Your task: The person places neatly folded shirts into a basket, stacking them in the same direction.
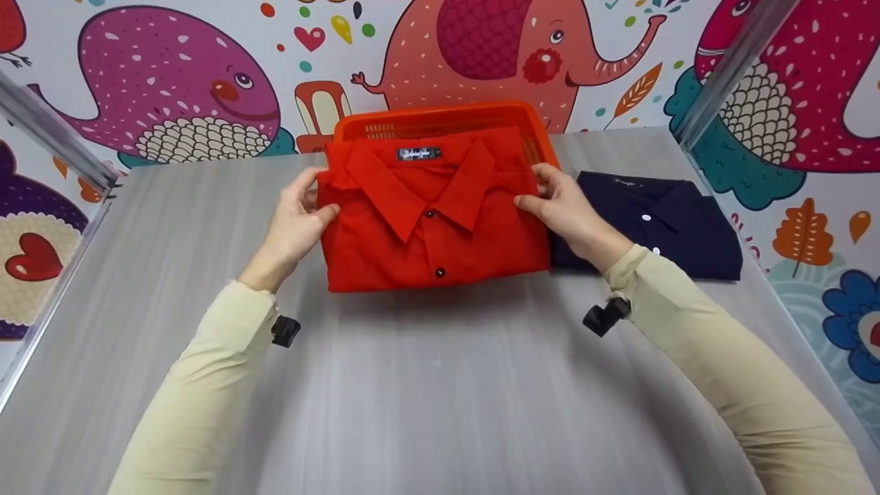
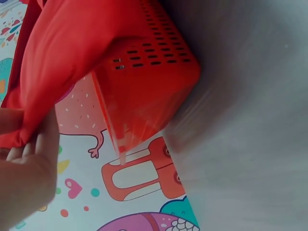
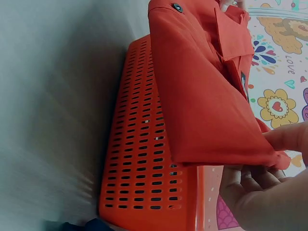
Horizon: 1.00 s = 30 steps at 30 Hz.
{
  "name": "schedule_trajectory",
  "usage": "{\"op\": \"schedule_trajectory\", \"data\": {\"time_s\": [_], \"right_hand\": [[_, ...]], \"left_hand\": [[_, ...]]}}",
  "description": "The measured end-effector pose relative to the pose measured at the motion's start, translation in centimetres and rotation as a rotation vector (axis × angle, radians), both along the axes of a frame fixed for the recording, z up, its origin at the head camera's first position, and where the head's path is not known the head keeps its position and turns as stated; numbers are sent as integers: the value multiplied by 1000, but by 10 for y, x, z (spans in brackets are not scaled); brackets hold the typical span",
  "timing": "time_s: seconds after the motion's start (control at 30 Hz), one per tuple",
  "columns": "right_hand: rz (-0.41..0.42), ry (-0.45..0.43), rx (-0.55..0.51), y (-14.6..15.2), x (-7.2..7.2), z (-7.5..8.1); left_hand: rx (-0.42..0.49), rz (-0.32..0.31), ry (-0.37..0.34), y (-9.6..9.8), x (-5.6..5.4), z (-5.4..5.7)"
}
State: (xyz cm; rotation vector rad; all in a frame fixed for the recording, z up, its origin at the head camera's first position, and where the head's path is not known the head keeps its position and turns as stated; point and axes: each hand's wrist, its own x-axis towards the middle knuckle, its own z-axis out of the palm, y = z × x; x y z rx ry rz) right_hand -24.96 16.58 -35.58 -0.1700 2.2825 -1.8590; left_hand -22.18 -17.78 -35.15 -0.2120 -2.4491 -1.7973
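A folded red shirt (image 1: 385,247) with a pointed collar and dark buttons hangs between my two hands in the head view. My left hand (image 1: 294,220) pinches its left side, thumb in front and fingers behind. On the opposite side, my right hand (image 1: 567,210) grips the edge the same way. Behind and below the shirt stands an orange slotted basket (image 1: 440,113), its front mostly covered by the cloth in the head view. The right wrist view shows the shirt (image 3: 202,106) above the basket's slotted wall (image 3: 139,144), and the left wrist view shows the basket's corner (image 2: 159,82).
A folded navy shirt (image 1: 687,227) with white buttons lies on the table right of the basket. The grey table (image 1: 426,399) meets walls printed with cartoon animals (image 1: 185,75). Metal posts (image 1: 735,62) rise at the back corners. Small black cameras hang from both wrists.
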Motion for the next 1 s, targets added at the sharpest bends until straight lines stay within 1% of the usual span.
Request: {"op": "schedule_trajectory", "data": {"time_s": [0.2, 0.3, 0.4, 0.57, 0.77, 0.9, 1.0], "right_hand": [[-24, -36, -2, -5, -11, 10], [-32, -66, -1, -8, -15, 15], [-33, -64, 8, -10, -19, 18], [-38, -50, 33, -14, -29, 25], [-31, -97, 47, -12, -39, 33], [-49, -129, 52, -14, -46, 36], [-59, -156, 43, -17, -51, 39]], "left_hand": [[-30, 34, 12, 3, -14, 9], [-30, 54, 13, 4, -21, 14], [-28, 82, 7, 5, -27, 18], [-59, 124, 7, 5, -34, 22], [-73, 152, 5, 6, -41, 28], [-92, 179, -10, 8, -48, 29], [-81, 201, -28, 6, -55, 31]]}}
